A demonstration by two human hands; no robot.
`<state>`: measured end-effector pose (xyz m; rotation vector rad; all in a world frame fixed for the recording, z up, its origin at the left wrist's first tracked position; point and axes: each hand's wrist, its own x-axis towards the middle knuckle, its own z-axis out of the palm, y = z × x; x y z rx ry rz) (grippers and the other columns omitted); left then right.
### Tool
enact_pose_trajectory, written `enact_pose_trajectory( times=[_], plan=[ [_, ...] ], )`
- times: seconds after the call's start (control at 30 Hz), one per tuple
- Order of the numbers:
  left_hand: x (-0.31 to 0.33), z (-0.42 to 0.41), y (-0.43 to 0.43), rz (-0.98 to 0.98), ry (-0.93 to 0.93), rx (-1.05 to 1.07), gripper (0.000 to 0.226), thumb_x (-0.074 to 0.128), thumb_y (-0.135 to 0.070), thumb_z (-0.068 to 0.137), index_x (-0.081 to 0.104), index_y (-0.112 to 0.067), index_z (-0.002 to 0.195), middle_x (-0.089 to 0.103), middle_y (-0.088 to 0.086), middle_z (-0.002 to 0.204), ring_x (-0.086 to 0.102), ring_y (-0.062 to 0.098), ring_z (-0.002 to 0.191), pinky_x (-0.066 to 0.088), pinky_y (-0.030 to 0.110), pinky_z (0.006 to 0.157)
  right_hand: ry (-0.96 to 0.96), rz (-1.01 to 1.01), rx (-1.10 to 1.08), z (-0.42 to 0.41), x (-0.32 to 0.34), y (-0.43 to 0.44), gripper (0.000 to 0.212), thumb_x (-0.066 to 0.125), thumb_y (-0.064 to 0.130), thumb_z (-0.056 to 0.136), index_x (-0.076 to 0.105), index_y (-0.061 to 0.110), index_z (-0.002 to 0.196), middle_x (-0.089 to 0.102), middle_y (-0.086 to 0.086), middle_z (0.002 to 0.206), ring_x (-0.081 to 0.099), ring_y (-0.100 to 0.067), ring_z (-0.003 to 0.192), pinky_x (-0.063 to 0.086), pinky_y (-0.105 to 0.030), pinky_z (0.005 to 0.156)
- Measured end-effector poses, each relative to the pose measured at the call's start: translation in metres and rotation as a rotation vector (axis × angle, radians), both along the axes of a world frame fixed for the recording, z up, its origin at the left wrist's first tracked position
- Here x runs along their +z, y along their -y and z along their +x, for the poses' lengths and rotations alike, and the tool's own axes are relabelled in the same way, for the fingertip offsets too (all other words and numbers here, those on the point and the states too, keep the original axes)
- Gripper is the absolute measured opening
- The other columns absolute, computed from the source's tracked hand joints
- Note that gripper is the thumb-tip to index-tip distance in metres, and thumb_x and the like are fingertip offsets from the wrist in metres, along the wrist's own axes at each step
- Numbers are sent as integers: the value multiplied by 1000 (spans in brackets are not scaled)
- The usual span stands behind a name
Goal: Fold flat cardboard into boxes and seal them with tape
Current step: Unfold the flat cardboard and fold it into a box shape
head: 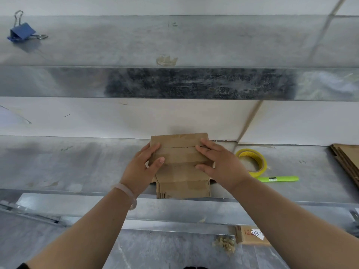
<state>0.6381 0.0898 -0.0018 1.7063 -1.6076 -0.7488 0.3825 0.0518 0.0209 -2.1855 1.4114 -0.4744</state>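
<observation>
the cardboard box [180,162] sits in the middle of the metal bench [77,167], close to its near edge, with one loose flap hanging toward 6 o'clock. the left hand [142,166] lies at the box's 9 o'clock end and the right hand [219,162] at its 3 o'clock end. both have their fingers stretched out and pressing flat on the top flaps, gripping nothing.

the seam [180,147] between the closed flaps runs from 9 to 3 o'clock, so a strip of tape would probably have to follow that line. the tape roll [252,161] lies on the bench at 3 o'clock from the right hand, just beside it. that makes the right hand clearly the nearer one to reach for it, while the left could keep the flaps down.

a green pen [277,179] lies at 5 o'clock from the roll. a stack of flat cardboard [347,162] lies at the bench's far 3 o'clock edge. a blue binder clip [21,32] sits on a raised metal ledge toward 10 o'clock.
</observation>
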Motion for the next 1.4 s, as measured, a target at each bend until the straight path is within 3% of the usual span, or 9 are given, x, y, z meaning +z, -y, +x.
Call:
enact_pose_trajectory(
  times=[0.1, 0.33, 0.43, 0.5, 0.6, 0.87, 1.1, 1.27, 1.4],
  plan=[
    [-1, -1, -3, 20, 38, -29, 50, 53, -40, 94, 41, -32, 142, 33, -8, 152, 36, 10, 134, 30, 20, 105, 10, 28, -15, -1, -11, -3, 60, 69, 37, 88, 46, 31, 143, 27, 21, 155, 27, 2, 140, 9, -2, 105],
    [-2, -14, 2, 70, 46, -93, 50, 50, -40, 96, 38, -33, 144, 23, -15, 154, 32, 4, 133, 29, 16, 102, -127, -57, -3, -18, -24, -6, 57, 61, 45, 91, 46, 30, 143, 30, 16, 155, 33, -10, 140, 17, -15, 111],
    [-7, -9, 7, 39, 202, -138, 51, 43, -47, 97, 36, -34, 145, 10, -16, 158, 24, 7, 140, 25, 22, 110, -174, -183, -12, -16, -26, -7, 63, 38, 60, 88, 55, 25, 137, 43, 10, 150, 34, -15, 141, 26, -27, 114],
    [-8, -5, 10, -39, 361, -176, 57, 31, -59, 95, 37, -33, 145, 0, -17, 159, 17, 6, 141, 21, 30, 116, -188, -274, -15, -13, -27, -5, 58, 36, 54, 91, 61, 21, 131, 54, 3, 142, 42, -19, 138, 36, -36, 110],
    [-11, -4, 16, -154, 537, -249, 74, 5, -67, 92, 42, -28, 144, 19, -13, 157, 11, 9, 146, 29, 44, 115, -262, -286, 37, -11, -29, 0, 53, 33, 47, 96, 56, 22, 137, 55, -3, 137, 47, -25, 134, 47, -45, 103],
    [-15, -6, 22, -176, 517, -280, 75, 1, -66, 93, 49, -30, 138, 33, -11, 152, 15, 9, 145, 27, 37, 116, -331, -343, 42, -7, -36, 3, 52, 32, 43, 96, 58, 20, 135, 55, 4, 141, 46, -22, 136, 39, -46, 109],
    [2, -22, 25, -53, 663, -240, 77, -3, -59, 85, 32, -33, 148, 23, -11, 157, 9, 11, 147, 15, 38, 120, -324, -275, 31, -7, -31, 4, 59, 25, 47, 95, 45, 21, 145, 43, 4, 151, 33, -19, 143, 26, -43, 116],
    [0, -37, 22, -62, 739, -197, 78, -5, -60, 85, 26, -31, 150, 22, -5, 157, 9, 18, 147, 13, 37, 119, -377, -262, 55, -8, -33, 2, 60, 30, 45, 93, 44, 18, 145, 44, 1, 151, 36, -22, 142, 34, -48, 113],
    [-7, -36, 27, -31, 674, -221, 87, -12, -71, 81, 21, -31, 151, 7, -16, 159, -5, 9, 147, 7, 34, 120, -337, -138, 148, -13, -28, 9, 82, 1, 58, 82, 16, 24, 155, 9, 8, 163, -3, -14, 150, -6, -34, 119]
  ],
)
